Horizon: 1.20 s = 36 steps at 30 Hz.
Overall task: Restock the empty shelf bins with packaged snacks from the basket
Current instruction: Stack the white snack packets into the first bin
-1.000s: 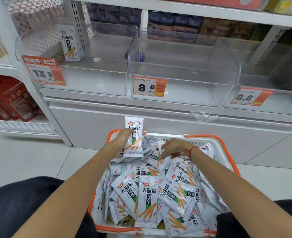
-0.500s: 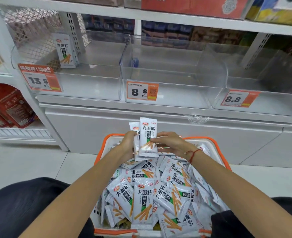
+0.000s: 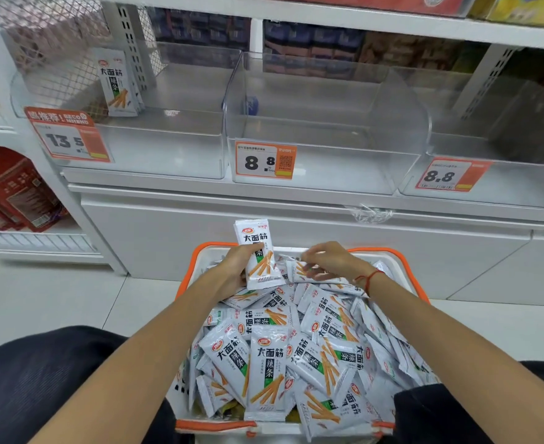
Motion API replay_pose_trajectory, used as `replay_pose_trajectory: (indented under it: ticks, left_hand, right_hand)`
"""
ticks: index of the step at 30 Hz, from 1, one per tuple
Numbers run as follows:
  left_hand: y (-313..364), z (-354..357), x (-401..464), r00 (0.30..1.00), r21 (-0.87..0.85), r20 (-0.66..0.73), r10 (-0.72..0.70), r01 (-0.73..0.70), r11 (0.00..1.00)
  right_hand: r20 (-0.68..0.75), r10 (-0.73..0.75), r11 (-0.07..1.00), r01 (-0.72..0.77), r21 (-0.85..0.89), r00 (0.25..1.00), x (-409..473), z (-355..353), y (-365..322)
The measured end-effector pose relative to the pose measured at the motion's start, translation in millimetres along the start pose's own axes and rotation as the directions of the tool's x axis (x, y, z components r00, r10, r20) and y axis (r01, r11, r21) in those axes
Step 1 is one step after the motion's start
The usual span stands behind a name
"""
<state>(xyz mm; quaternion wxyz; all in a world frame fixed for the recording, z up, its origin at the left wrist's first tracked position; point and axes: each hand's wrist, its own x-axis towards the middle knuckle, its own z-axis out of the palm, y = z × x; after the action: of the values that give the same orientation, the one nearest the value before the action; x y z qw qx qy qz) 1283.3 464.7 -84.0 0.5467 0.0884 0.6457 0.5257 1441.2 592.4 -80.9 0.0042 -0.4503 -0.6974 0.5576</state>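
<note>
Head view, white tiled floor (image 3: 56, 302), clear shelf bins (image 3: 325, 129)

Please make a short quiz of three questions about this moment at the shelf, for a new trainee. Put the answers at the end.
1. True or false: the left hand holds snack packets upright above the basket.
2. Which clear bin already has packets standing in it?
A. the left bin, with the 13.5 tag
B. the middle bin, with the 8.8 tag
C. the right bin
3. Fill in: the right hand reaches for a packet lying at the ____ end of the basket, nearest the shelf.

Key
1. True.
2. A; the standing packets lean at its back left.
3. Far.
</note>
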Motion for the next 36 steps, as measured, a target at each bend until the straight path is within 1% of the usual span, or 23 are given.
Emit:
replay_pose_trajectory:
  ticks: [1,3,5,6,10,12,17,21,23,25,26,28,29,31,32,34,36]
  left_hand:
    - [0,0,0,1.000,-0.021,0.006,-0.006,0.006,1.000]
    - [0,-1,0,0.999,-0.062,0.031,-0.019,0.021,0.998]
    - [0,0,-1,0.997,-0.071,0.065,-0.028,0.032,0.997]
    - [0,0,-1,0.996,-0.073,0.081,-0.029,0.035,0.997]
    - [1,2,0,0.993,-0.095,0.099,-0.056,0.065,0.993]
    - [1,4,-1,0.992,-0.087,0.115,-0.058,0.068,0.994]
    - [0,4,-2,0.991,-0.067,0.127,-0.041,0.050,0.997]
    - [-2,1,-3,0.995,-0.016,0.097,-0.031,0.032,0.999]
    - [0,-1,-4,0.997,-0.005,0.067,-0.028,0.029,1.000]
    - [1,-3,-5,0.998,-0.009,0.049,-0.025,0.026,1.000]
    - [1,-3,-5,0.999,-0.016,0.044,-0.021,0.022,1.000]
    - [2,-3,-7,0.999,-0.026,0.042,-0.015,0.016,1.000]
    - [3,-1,-8,0.999,-0.031,0.044,-0.015,0.017,0.999]
    - [5,4,-12,0.999,-0.045,0.043,-0.012,0.014,0.999]
    - [6,7,-14,0.999,-0.049,0.036,-0.007,0.009,0.999]
    - [9,13,-18,0.999,-0.054,0.041,0.008,-0.006,0.999]
    - [12,16,-20,0.999,-0.053,0.020,0.033,-0.032,0.998]
  right_hand:
    - [-0.002,0.045,0.988,-0.045,-0.148,0.999,1,-5,9]
    - [0.086,0.183,0.898,-0.131,-0.420,0.979,0,-10,25]
    - [0.181,0.317,0.767,-0.139,-0.627,0.931,-8,-7,34]
    - [0.191,0.340,0.708,-0.116,-0.697,0.921,-10,-5,37]
    - [0.145,0.264,0.587,-0.040,-0.808,0.953,-10,6,54]
    - [0.151,0.242,0.564,-0.012,-0.826,0.958,-8,8,61]
    - [0.233,0.226,0.672,0.021,-0.740,0.946,-11,1,63]
    - [0.286,0.214,0.794,0.004,-0.608,0.934,-16,-15,55]
    - [0.311,0.183,0.885,-0.019,-0.465,0.932,-19,-27,48]
    - [0.332,0.090,0.977,-0.018,-0.213,0.939,-24,-36,38]
    - [0.317,0.038,0.998,-0.017,-0.068,0.948,-25,-38,31]
    - [0.275,-0.068,0.984,0.018,0.179,0.959,-28,-36,15]
    - [0.254,-0.104,0.968,0.039,0.246,0.962,-29,-32,5]
    - [0.201,-0.130,0.963,0.075,0.261,0.971,-29,-16,-15]
    - [0.143,-0.129,0.962,0.089,0.257,0.981,-29,-6,-24]
    - [-0.045,-0.120,0.953,0.128,0.275,0.992,-27,14,-38]
    - [-0.229,-0.132,0.939,0.196,0.281,0.964,-25,30,-48]
